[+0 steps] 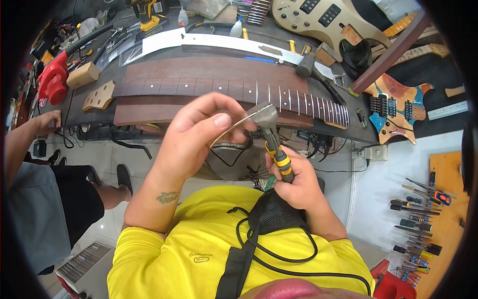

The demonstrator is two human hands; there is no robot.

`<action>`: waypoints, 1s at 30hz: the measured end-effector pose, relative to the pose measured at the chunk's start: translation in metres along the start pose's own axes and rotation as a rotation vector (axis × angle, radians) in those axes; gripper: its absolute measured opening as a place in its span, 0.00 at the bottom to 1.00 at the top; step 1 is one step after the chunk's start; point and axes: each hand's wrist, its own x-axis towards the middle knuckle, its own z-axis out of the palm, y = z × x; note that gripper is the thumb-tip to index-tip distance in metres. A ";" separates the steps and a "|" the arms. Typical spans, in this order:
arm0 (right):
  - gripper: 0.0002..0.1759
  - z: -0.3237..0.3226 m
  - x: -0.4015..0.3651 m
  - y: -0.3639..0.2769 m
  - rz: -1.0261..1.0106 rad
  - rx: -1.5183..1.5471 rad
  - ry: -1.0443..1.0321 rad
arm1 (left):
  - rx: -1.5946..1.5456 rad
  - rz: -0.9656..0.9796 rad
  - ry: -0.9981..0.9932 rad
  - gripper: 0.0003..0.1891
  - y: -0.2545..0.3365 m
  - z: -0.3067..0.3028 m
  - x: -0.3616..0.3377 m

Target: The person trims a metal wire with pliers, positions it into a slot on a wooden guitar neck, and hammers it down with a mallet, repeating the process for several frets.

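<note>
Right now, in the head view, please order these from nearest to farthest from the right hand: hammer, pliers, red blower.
1. Pliers, held in the right hand.
2. Hammer, on the bench ahead.
3. Red blower, far left on the bench.

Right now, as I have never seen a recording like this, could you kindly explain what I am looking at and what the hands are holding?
There is one picture. It comes from a camera worn on a person's head, looking down past their yellow shirt at their own two bare hands. The left hand pinches a curved metal wire, whose end sits at the head of the cutting pliers. The right hand grips the pliers by their yellow and black handles.

Beyond the hands is a workbench with a long guitar neck on it; bright frets show on its right part. Also there are a hammer, a pale guitar body and a red blower. A colourful guitar body lies to the right. At the left edge, another person's hand rests on the bench.
</note>
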 end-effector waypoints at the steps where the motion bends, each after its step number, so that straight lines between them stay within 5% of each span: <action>1: 0.09 0.000 0.001 -0.002 0.012 0.018 -0.009 | -0.001 0.001 0.002 0.17 -0.008 -0.005 0.003; 7: 0.08 0.005 0.002 -0.001 0.048 0.115 -0.013 | -0.170 0.140 -0.395 0.25 -0.035 -0.002 0.024; 11: 0.08 0.007 0.001 -0.001 0.054 0.133 -0.007 | -0.359 0.144 -0.348 0.29 -0.047 0.013 0.024; 30: 0.09 0.017 -0.001 0.011 0.070 0.330 0.001 | -0.329 0.147 -0.304 0.30 -0.053 0.024 0.026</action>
